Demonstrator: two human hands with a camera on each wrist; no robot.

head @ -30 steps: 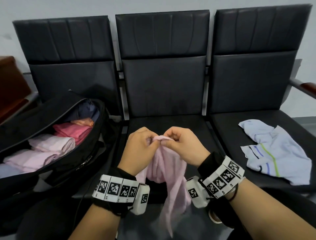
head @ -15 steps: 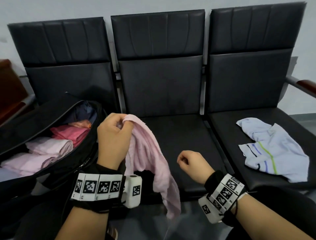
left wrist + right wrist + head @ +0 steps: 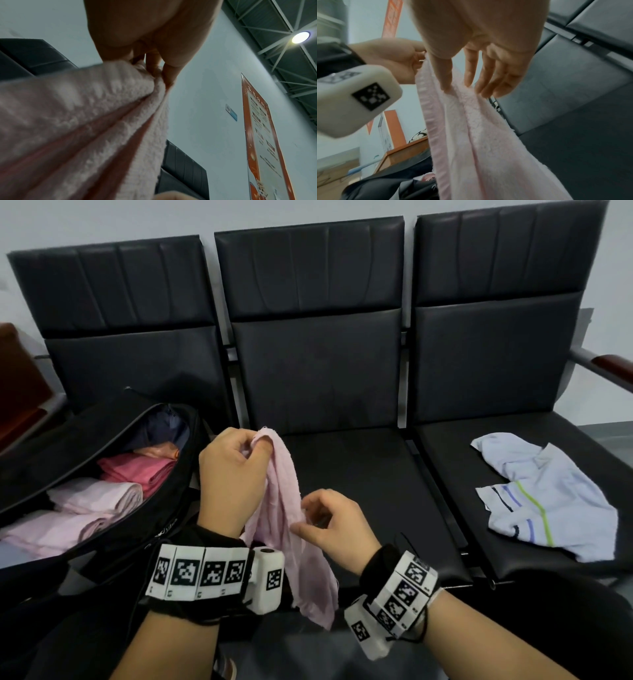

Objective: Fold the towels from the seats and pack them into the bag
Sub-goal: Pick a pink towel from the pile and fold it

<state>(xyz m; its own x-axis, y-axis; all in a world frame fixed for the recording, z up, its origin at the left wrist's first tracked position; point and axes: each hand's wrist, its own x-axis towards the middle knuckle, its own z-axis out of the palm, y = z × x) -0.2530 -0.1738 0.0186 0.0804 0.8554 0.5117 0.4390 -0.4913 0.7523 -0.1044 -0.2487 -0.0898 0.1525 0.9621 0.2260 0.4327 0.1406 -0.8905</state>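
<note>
My left hand [image 3: 233, 477] is pinching the top corner of the pink towel [image 3: 291, 529], which is hanging down from it in front of the middle seat [image 3: 359, 491]. My right hand [image 3: 332, 522], lower and just right of the left, is touching the hanging towel's edge with its thumb and loosely extended fingers [image 3: 471, 70]; I cannot tell whether they are gripping it. Left of my left hand the bag [image 3: 85, 436] is lying open with folded towels [image 3: 96, 498] inside, and well right of my right hand a striped towel [image 3: 548, 501] is lying crumpled on the far seat.

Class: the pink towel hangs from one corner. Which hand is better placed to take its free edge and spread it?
Probably the right hand: its fingertips already touch the pink towel partway down, while the left hand pinches the top corner.
</note>
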